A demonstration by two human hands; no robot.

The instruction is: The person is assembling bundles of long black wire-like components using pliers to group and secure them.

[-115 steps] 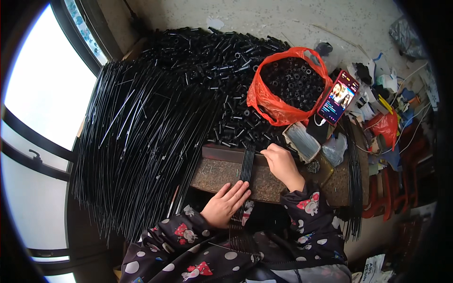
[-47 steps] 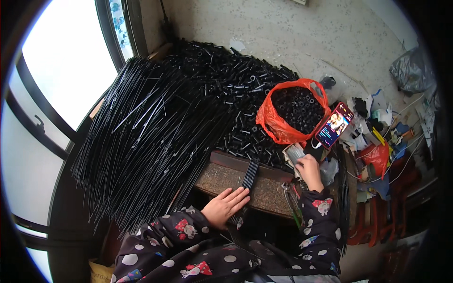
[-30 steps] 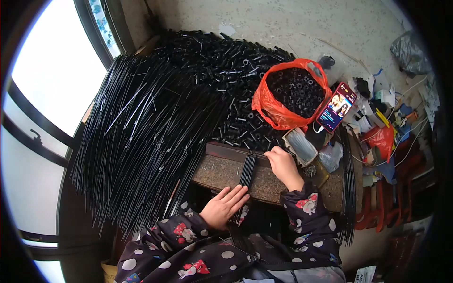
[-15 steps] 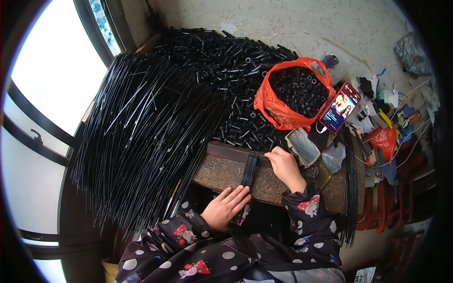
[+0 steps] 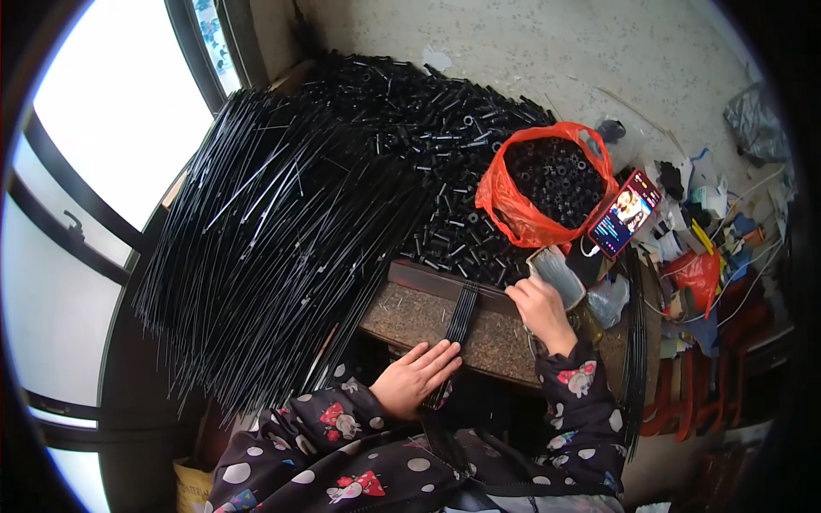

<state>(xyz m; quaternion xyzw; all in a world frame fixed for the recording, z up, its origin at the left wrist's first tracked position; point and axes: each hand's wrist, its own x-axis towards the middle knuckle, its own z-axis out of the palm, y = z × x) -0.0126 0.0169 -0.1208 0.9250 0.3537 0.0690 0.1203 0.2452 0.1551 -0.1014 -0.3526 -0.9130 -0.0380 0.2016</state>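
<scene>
My left hand [image 5: 417, 378] lies with its fingers stretched over the lower end of a row of thin black rods [image 5: 464, 309] at the worktop's near edge. Side by side, these rods run away from me and cross a dark wooden bar [image 5: 423, 279]. To the right of that row my right hand [image 5: 545, 314] has thumb and fingers pinched together above the bar's right end. Whatever sits in the pinch is hidden or too thin to make out. Just beyond those fingers is a clear-topped oblong box [image 5: 560, 278].
A large heap of black rods [image 5: 274, 248] fills the left. Short black tubes [image 5: 449, 231] pile up behind the bar. A red plastic bag [image 5: 500, 201] holds small black parts. Beside it leans a lit phone [image 5: 626, 214]. More rods [image 5: 636, 359] hang at the worktop's [image 5: 389, 312] right.
My right hand has moved right, off the row of rods, where it was pinching a thin wire-like strand. The left hand stays on the rods. The whole view has shifted slightly.
</scene>
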